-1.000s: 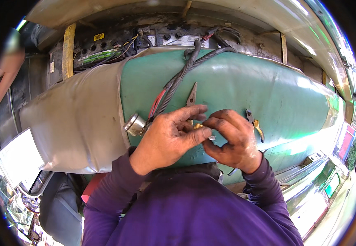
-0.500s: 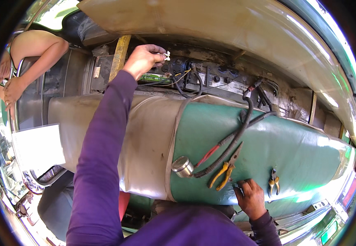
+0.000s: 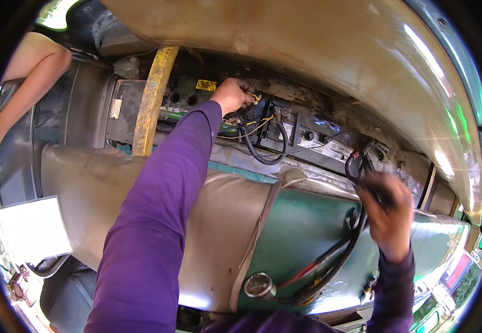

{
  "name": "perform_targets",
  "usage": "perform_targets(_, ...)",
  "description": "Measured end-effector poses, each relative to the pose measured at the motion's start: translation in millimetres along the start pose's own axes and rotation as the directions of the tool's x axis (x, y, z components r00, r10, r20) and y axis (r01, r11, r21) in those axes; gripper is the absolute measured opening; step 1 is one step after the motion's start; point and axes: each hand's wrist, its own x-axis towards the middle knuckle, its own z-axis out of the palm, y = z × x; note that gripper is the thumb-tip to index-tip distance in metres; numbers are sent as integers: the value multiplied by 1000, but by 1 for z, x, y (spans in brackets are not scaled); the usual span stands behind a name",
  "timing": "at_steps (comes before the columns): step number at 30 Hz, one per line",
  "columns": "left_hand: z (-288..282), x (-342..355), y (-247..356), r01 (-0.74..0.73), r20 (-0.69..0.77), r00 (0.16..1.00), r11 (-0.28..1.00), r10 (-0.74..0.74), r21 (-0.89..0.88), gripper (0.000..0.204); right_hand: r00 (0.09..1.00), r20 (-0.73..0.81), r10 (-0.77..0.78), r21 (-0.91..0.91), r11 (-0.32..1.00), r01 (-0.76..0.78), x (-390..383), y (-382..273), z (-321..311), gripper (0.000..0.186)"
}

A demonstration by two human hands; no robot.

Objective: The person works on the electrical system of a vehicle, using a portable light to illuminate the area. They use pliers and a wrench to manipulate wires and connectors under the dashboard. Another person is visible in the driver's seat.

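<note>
The long padded seat [image 3: 291,233] stretches under the right hand [image 3: 388,211], toward the body from the left hand [image 3: 234,95]. The person is leaning across it, the left arm at full reach. The right battery [image 3: 307,139] sits off to the right of the left hand, and the black cable [image 3: 338,255] runs beneath the right hand, then back toward the body and to its left. A round gauge [image 3: 259,286] rests at the cable's near end, well left of that hand.

The step in hand, I'd say, is working a small fitting [image 3: 257,99] in among the wires [image 3: 260,123] – it lies right at the left fingertips, which are closed in a narrow pinch. The right fingers curl over the cable – too blurred to tell whether they grip it. The next move seems to call for a steady pinch, clear of the wires.
</note>
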Motion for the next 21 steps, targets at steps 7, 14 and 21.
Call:
perform_targets(7, 1, 10, -10, 117, 38, 992, 989, -121, 91, 39, 894, 177, -411, -123, 892, 435, 200, 57, 154, 19)
perform_targets(14, 1, 5, -6, 21, 2, 1000, 882, -25, 471, 41, 935, 343, -92, -37, 993, 111, 250, 75, 237, 27)
perform_targets(21, -1, 1, 1, 65, -13, 998, 866, -67, 497, 39, 945, 324, -40, 43, 999, 28, 243, 76, 256, 34)
